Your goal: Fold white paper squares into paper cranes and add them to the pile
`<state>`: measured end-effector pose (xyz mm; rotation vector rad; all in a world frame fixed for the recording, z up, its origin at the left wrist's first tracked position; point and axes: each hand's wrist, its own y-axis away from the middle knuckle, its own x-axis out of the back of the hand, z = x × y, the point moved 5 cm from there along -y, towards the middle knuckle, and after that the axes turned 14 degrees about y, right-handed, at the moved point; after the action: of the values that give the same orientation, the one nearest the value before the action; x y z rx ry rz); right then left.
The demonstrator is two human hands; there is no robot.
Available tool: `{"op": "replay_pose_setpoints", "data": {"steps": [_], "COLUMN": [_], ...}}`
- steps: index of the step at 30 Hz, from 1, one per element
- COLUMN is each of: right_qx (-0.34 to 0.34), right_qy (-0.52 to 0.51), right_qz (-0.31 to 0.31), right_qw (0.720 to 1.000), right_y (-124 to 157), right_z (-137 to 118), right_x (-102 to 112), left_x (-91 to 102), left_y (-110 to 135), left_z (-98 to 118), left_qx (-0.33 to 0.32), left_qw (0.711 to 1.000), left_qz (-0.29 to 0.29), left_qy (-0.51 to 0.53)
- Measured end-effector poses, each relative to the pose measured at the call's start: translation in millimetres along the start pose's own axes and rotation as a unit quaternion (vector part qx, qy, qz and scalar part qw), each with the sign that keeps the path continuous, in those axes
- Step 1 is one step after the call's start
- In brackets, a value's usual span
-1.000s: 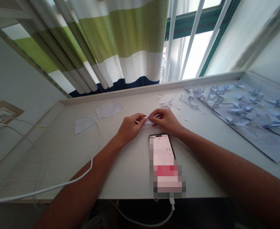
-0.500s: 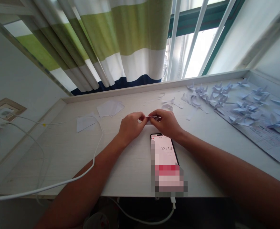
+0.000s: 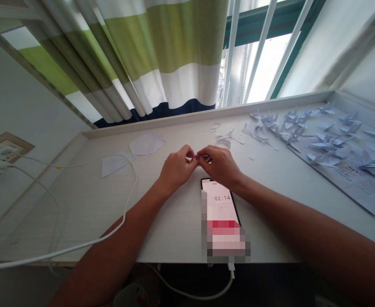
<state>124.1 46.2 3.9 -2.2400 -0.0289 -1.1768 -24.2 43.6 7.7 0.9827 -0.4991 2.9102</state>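
My left hand (image 3: 175, 167) and my right hand (image 3: 221, 164) meet fingertip to fingertip over the middle of the white desk (image 3: 161, 221), just beyond a phone (image 3: 221, 213). Both pinch a small folded piece of white paper (image 3: 196, 158), which is mostly hidden between the fingers. The phone lies flat near the desk's front edge with a timer on its screen, and a cable plugs into its near end.
Several folded paper cranes (image 3: 328, 138) lie on a printed sheet (image 3: 356, 179) at the right. Paper scraps (image 3: 232, 137) sit behind my hands, loose white paper pieces (image 3: 146, 145) to the left. A white cable (image 3: 78, 245) crosses the left side. A striped curtain (image 3: 161, 55) hangs behind.
My hands have drawn closer together and lifted the small paper slightly off the desk. The phone's timer has advanced.
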Motion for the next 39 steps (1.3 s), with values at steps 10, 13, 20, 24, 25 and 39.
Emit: {"op": "replay_pose_setpoints", "data": {"steps": [10, 13, 20, 24, 25, 39], "right_qx": [0.049, 0.053, 0.017, -0.016, -0.026, -0.147], "right_qy": [0.024, 0.021, -0.030, -0.097, -0.114, -0.320], "right_qz": [-0.025, -0.026, 0.014, 0.010, 0.005, -0.051], "right_qw": [0.998, 0.998, 0.999, 0.995, 0.993, 0.935], "right_y": [1.9, 1.7, 0.5, -0.5, -1.1, -4.3], "right_z": [-6.6, -7.0, 3.1, 6.9, 7.1, 26.4], "right_x": [-2.7, -2.1, 8.8, 9.4, 9.0, -4.8], "left_x": [3.9, 4.6, -0.8, -4.4, -4.5, -9.2], "left_y": [-1.0, -1.0, -3.1, -2.4, -2.1, -1.5], "left_z": [2.7, 3.4, -12.5, -13.7, -13.4, -12.2], "left_qx": [-0.011, -0.023, 0.067, 0.075, 0.071, 0.079], "left_qw": [1.000, 0.999, 0.960, 0.948, 0.949, 0.915], "left_qz": [0.004, 0.012, -0.031, -0.050, -0.049, -0.052], "left_qy": [-0.029, -0.022, 0.269, 0.306, 0.303, 0.391]}}
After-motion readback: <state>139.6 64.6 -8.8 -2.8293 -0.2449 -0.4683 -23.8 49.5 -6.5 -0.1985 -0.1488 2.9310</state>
